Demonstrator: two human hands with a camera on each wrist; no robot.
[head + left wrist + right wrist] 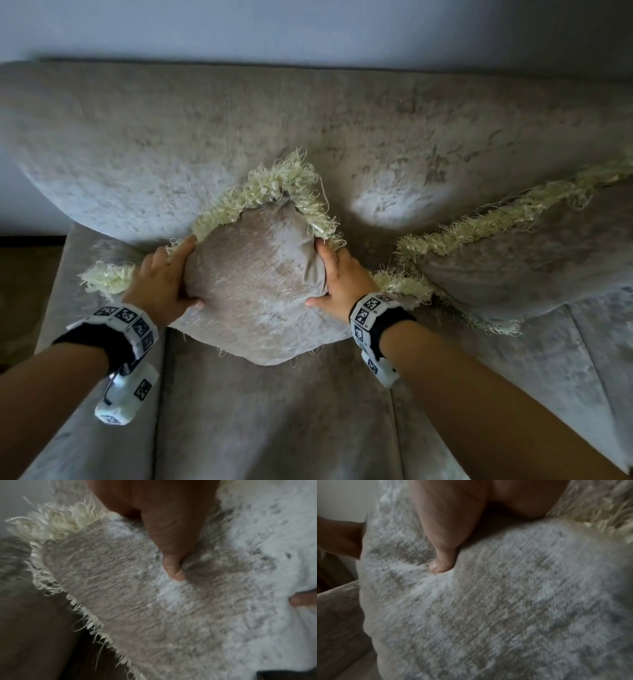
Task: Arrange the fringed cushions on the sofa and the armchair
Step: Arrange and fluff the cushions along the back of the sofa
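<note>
A grey-beige velvet cushion (253, 274) with pale cream fringe (274, 185) stands on one corner against the sofa back (171, 137). My left hand (164, 277) grips its left edge, thumb pressed into the front face and fingers behind the fringe. My right hand (339, 277) grips the right edge the same way. The left wrist view shows my left thumb (173, 561) dug into the cushion (137, 601); the right wrist view shows my right thumb (441, 555) pressed into the cushion (505, 601). A second fringed cushion (534, 250) leans to the right, its corner touching the first.
The sofa seat (274, 411) stretches below the cushions, with a seam on the right. The sofa arm (68, 342) runs along the left, dark floor (24, 291) beyond it. A pale wall (308, 27) rises behind the sofa back.
</note>
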